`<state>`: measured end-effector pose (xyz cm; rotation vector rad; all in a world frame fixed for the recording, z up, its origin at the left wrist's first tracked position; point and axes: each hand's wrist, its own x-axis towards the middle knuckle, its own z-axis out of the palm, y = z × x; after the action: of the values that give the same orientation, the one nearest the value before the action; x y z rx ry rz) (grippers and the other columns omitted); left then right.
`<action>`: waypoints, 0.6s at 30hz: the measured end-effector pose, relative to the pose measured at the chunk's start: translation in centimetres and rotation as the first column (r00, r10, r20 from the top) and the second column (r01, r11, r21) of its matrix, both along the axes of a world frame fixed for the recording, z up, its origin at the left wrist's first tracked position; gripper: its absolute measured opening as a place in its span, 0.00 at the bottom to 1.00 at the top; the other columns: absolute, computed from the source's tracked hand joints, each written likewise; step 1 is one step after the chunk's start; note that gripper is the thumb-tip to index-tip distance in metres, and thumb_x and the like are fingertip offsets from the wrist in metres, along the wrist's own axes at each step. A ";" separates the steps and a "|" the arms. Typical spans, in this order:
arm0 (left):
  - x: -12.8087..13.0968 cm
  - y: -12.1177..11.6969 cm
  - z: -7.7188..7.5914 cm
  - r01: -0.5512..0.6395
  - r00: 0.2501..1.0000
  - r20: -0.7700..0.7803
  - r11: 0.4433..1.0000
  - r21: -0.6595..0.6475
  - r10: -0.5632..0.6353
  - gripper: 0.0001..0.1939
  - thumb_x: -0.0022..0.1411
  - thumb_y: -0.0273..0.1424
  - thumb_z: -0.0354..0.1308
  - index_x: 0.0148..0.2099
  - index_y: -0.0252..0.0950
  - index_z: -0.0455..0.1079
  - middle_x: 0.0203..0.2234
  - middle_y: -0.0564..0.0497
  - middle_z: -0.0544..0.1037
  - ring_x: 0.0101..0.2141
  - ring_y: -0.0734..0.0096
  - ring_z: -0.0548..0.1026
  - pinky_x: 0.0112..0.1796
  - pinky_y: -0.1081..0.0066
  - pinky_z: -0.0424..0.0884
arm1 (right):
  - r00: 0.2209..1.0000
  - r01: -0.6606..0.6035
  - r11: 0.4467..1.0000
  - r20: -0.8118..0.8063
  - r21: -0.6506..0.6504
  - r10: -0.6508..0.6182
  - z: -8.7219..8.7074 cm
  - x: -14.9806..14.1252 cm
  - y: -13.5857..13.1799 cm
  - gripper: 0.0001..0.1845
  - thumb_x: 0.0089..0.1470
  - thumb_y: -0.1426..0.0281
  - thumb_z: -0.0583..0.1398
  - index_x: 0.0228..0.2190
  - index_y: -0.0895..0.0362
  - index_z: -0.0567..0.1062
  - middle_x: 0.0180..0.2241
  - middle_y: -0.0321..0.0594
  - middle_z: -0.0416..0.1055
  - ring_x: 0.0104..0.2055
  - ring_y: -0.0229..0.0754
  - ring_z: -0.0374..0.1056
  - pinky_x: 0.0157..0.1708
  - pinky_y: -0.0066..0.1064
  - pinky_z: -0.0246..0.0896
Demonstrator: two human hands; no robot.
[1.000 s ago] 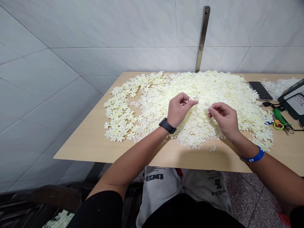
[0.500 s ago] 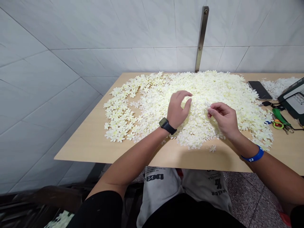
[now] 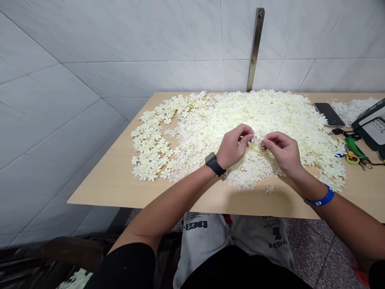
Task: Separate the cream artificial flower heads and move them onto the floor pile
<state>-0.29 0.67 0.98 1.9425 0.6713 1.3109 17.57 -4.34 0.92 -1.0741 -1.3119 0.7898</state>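
Note:
A wide heap of white and pale yellow artificial flowers (image 3: 210, 120) covers the middle of the table. Above its front part, my left hand (image 3: 236, 146), with a dark watch on the wrist, pinches a small white flower (image 3: 254, 139) between thumb and fingertips. Close beside it, my right hand (image 3: 282, 150), with a blue wristband below, is also closed in a pinch at the same flower or one touching it. What exactly lies between the right fingertips is too small to make out against the heap.
A looser band of flowers (image 3: 150, 148) curves along the left of the wooden table (image 3: 102, 180). On the right lie a phone (image 3: 329, 114), a pile of small white pieces (image 3: 355, 109), a green key strap (image 3: 355, 147) and a dark boxy device (image 3: 373, 124). A tiled wall (image 3: 180, 36) stands behind.
My left hand has come down and to the right, closing from an open curve into a pinch beside the right fingertips. My right hand has barely moved.

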 end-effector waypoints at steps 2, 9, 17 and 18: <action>0.1 0.0 -0.2 0.043 0.998 0.051 0.994 -0.104 -0.037 0.05 0.71 0.33 0.53 0.43 0.38 0.66 0.29 0.53 0.76 0.29 0.77 0.77 0.28 0.76 0.72 | 1.000 0.026 0.999 0.002 0.026 -0.026 0.0 0.0 0.0 0.07 0.54 0.64 0.68 0.30 0.54 0.78 0.25 0.35 0.74 0.28 0.38 0.71 0.32 0.32 0.71; 0.1 0.1 0.4 0.019 0.997 0.073 0.995 -0.096 -0.012 0.11 0.69 0.38 0.57 0.48 0.38 0.73 0.41 0.47 0.80 0.35 0.74 0.79 0.36 0.73 0.77 | 0.995 0.076 0.995 0.057 0.068 -0.080 -0.2 0.5 -0.2 0.15 0.60 0.59 0.63 0.26 0.54 0.72 0.22 0.33 0.67 0.25 0.37 0.66 0.29 0.31 0.65; -0.4 1.9 1.3 -0.323 0.928 -0.153 0.938 0.129 0.340 0.12 0.71 0.40 0.56 0.48 0.40 0.74 0.32 0.51 0.81 0.31 0.69 0.77 0.36 0.67 0.75 | 0.828 0.486 0.825 0.150 0.287 -0.540 -1.5 2.5 1.7 0.30 0.51 0.65 0.67 0.56 0.53 0.74 0.51 0.53 0.74 0.43 0.50 0.74 0.33 0.39 0.70; -0.8 2.4 1.5 -0.328 0.914 -0.188 0.928 0.177 0.359 0.12 0.71 0.38 0.55 0.53 0.42 0.72 0.40 0.49 0.82 0.38 0.66 0.79 0.41 0.64 0.76 | 0.812 0.479 0.812 0.183 0.334 -0.555 -1.6 2.7 1.9 0.35 0.50 0.66 0.66 0.60 0.52 0.71 0.56 0.54 0.72 0.48 0.53 0.74 0.36 0.41 0.71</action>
<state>-1.07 3.09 2.45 2.1751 1.0981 1.3951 20.28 -2.40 -0.72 -1.2672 -1.2157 0.0375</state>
